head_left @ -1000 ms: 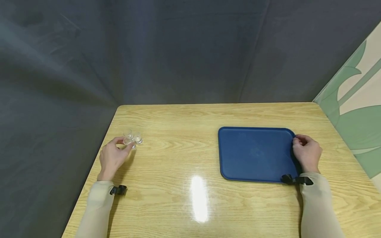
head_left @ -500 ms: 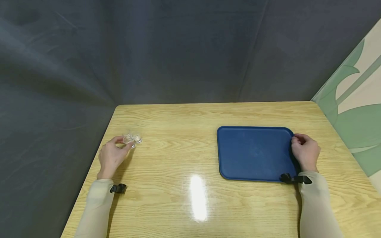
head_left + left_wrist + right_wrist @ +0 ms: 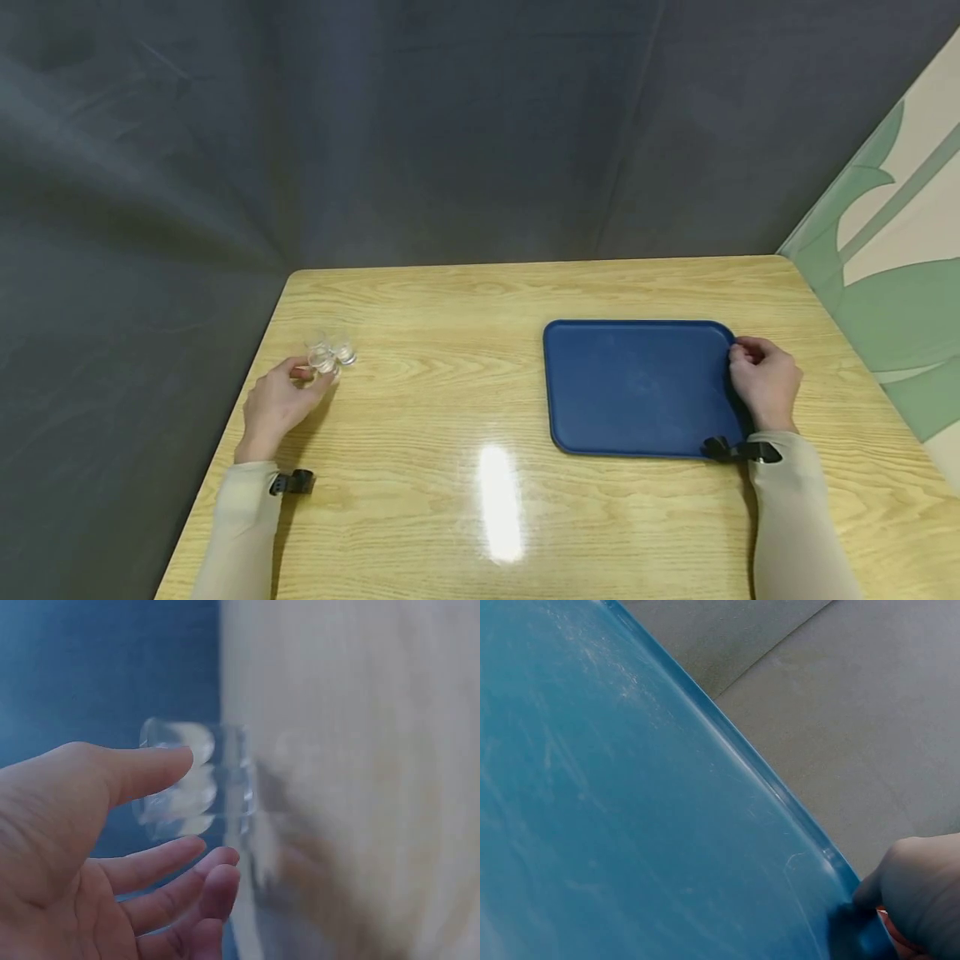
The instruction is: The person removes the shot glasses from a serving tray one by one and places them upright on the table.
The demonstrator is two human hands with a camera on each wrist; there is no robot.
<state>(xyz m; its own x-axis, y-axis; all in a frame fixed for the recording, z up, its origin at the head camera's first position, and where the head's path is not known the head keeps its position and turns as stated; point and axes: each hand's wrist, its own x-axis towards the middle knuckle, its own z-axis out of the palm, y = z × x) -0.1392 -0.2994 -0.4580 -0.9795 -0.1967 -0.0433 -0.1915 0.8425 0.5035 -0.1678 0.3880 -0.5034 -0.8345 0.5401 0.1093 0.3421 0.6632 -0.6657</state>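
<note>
Several small clear glasses (image 3: pixel 343 352) stand grouped near the table's left side, in the head view. My left hand (image 3: pixel 279 406) is right beside them, its thumb and fingers spread apart. In the left wrist view the thumb overlaps the clear glasses (image 3: pixel 217 780), while the other fingers are loosely bent below them. A blue rectangular tray (image 3: pixel 641 387) lies at the right of the table. My right hand (image 3: pixel 767 385) pinches the tray's far right corner. In the right wrist view the fingertips are at the tray's raised rim (image 3: pixel 780 791), with some fingers hidden beneath it.
The light wooden table (image 3: pixel 435 392) carries a bright reflection near its middle. Dark cloth (image 3: pixel 465 133) hangs behind and to the left of it. A panel with green leaf shapes (image 3: pixel 900 317) borders the right side.
The left hand has let go of the glasses and drawn back slightly toward the lower left, its fingers parting. The right hand stays on the tray's corner; the head view has shifted a little.
</note>
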